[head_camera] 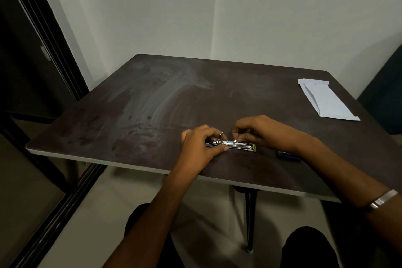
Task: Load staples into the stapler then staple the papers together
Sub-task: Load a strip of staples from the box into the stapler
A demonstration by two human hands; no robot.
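Stapler: the stapler [233, 145] lay flat on the near part of the bench [152, 102], its metal channel showing on top.
Long axis: it ran left to right across the view, nearly parallel to the near bench edge; a yellow-tipped end pointed right, the other end sat under the left hand.
Small upright part: a short metal piece stood up from the stapler near its left end.
Left grip: the left hand [201, 144] was clamped on the stapler's left end, fingers curled over the far side and thumb pressed on the near side.
Right grip: the right hand [258, 130] had its fingertips drawn together in a pinch over the middle of the channel, touching it; whether a strip of staples sat between them was too small to tell.
Papers: the white papers [326, 99] lay flat at the far right of the bench, well apart from the hands, long side running away from the person.
Small dark object: a blue-black item [287, 155] lay on the bench just beside the right wrist, partly hidden.
Wristband: a metal band [384, 201] circled the right forearm.
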